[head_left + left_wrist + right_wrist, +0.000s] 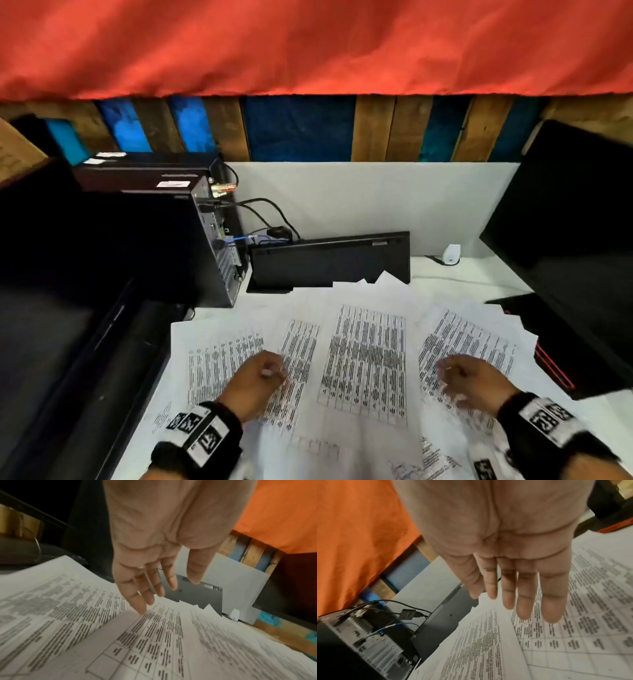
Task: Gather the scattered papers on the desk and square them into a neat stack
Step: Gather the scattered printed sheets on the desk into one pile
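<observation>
Several printed sheets [366, 356] covered in tables lie fanned out and overlapping across the white desk. My left hand [270, 368] is over the left part of the spread, fingers relaxed and holding nothing. In the left wrist view the left hand [154, 591] points its straight fingers down at the sheets [154, 642], the lowest fingertip at or just above the paper. My right hand [452, 373] is over the right part of the spread. In the right wrist view the right hand [513, 599] hangs palm down above the sheets [573, 628], fingers straight and together, empty.
A black computer tower [191, 240] with cables [267, 209] stands at the back left. A black keyboard [329, 260] leans on the white partition [376, 198] just behind the papers. A black monitor [575, 222] stands at the right, with a small white device [451, 254] beside it.
</observation>
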`<state>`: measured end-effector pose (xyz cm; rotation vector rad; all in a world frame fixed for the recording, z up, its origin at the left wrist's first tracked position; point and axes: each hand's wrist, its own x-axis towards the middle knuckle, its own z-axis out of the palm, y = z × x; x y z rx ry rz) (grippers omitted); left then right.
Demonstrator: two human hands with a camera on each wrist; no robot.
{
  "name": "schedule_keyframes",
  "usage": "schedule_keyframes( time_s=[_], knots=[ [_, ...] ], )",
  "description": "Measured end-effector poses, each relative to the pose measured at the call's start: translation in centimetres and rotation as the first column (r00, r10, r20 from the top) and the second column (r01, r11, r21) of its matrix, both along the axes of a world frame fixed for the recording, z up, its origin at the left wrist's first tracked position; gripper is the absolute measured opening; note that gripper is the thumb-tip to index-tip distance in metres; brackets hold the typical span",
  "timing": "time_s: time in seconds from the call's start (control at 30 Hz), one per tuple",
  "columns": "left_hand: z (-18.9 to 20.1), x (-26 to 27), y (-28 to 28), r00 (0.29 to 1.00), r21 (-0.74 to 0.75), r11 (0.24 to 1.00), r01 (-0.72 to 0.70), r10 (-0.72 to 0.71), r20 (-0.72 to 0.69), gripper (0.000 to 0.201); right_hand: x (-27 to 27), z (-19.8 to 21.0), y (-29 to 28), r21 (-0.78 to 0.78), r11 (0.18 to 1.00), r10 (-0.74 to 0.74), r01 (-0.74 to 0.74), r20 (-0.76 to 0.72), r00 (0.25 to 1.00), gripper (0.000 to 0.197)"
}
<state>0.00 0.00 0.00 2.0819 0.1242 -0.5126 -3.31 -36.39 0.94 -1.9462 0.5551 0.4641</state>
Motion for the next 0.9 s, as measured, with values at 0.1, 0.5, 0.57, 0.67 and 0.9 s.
schedule_keyframes(
  time_s=[0.1,0.5,0.57,0.67,0.9],
  knots=[
    [-2.4,2.0,0.1,0.994,0.193,0.981,0.013,-0.033,0.1,0.024,2.0,-1.5,0.1,0.037,0.994,-0.102,0.105,-0.08,0.992,0.011],
    [-8.1,3.6,-0.8,0.996,0.64,0.765,0.071,-0.09,-0.002,0.088,3.2,-5.3,3.3,-0.618,0.694,0.286,-0.37,-0.235,0.929,0.039],
    [-7.8,2.8,-1.4,0.997,0.552,0.832,0.053,-0.076,0.019,0.077,2.9,-5.8,4.4,-0.529,0.779,0.284,-0.336,-0.18,0.942,0.038],
    [-7.7,1.3,-2.2,0.995,0.443,0.894,0.065,-0.091,0.037,0.077,2.1,-6.6,6.5,-0.259,0.922,0.271,-0.286,-0.092,0.958,0.023],
    [-8.3,-0.8,-1.7,1.0,0.351,0.936,0.005,-0.005,0.0,0.074,1.0,-6.5,6.6,-0.351,0.903,0.268,-0.246,0.014,0.963,0.052]
  ],
)
